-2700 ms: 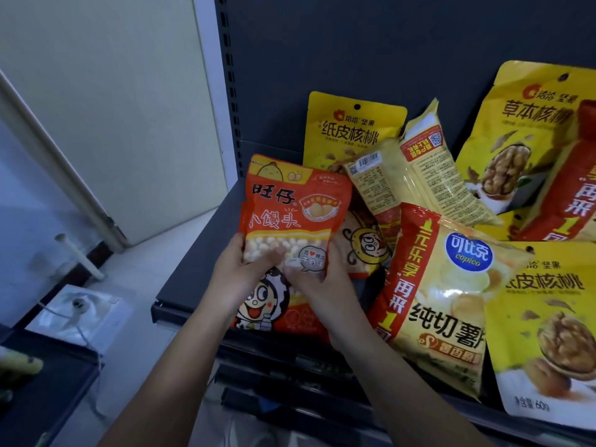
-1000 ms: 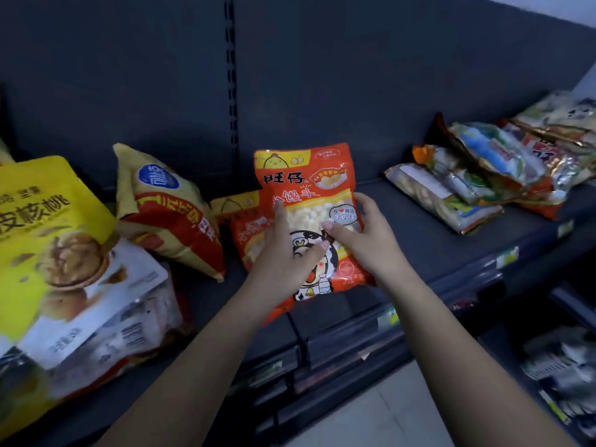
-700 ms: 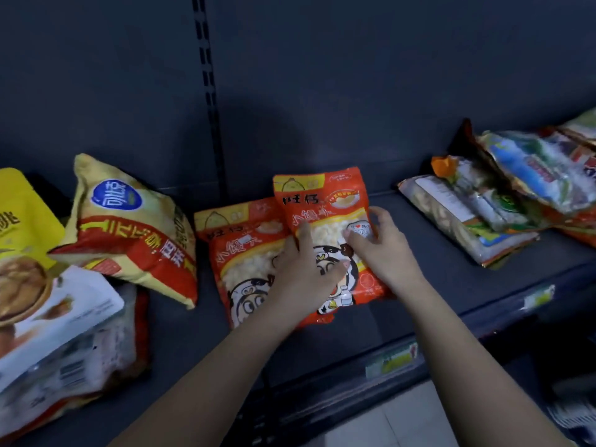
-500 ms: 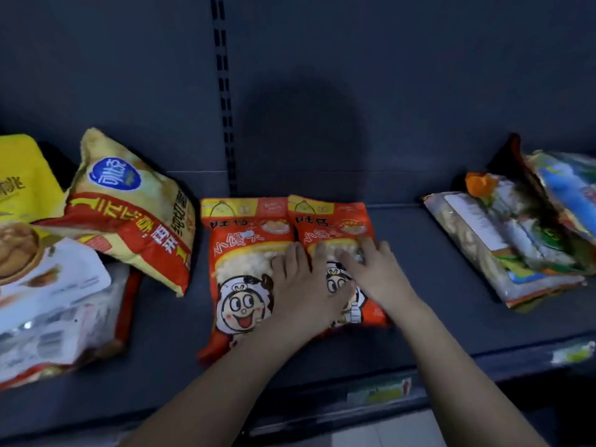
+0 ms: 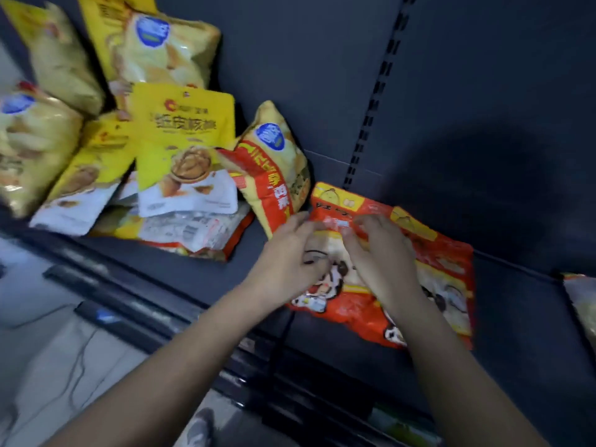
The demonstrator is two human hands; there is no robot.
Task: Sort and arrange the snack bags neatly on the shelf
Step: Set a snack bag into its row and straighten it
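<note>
Two orange-red snack bags with a cartoon face lie flat side by side on the dark shelf [image 5: 222,269]: the left bag [image 5: 332,201] and the right bag [image 5: 448,269]. My left hand [image 5: 287,256] is over the left bag's near left part, fingers loosely spread and blurred. My right hand [image 5: 383,256] rests where the two bags meet, fingers relaxed. Neither hand grips anything. Beside my left hand a yellow-and-red chip bag [image 5: 274,162] leans, touching the left bag's corner.
A loose pile fills the shelf's left: a yellow walnut bag [image 5: 183,146], more yellow chip bags [image 5: 154,50] against the back panel, and flat bags underneath [image 5: 190,230]. Another bag [image 5: 580,304] pokes in at the right edge. A slotted upright [image 5: 371,117] runs up the back panel.
I carried the orange-red bag right and laid it flat beside its twin. Since half a second ago my hands have eased from pressing it, and my view has swung left onto the yellow pile.
</note>
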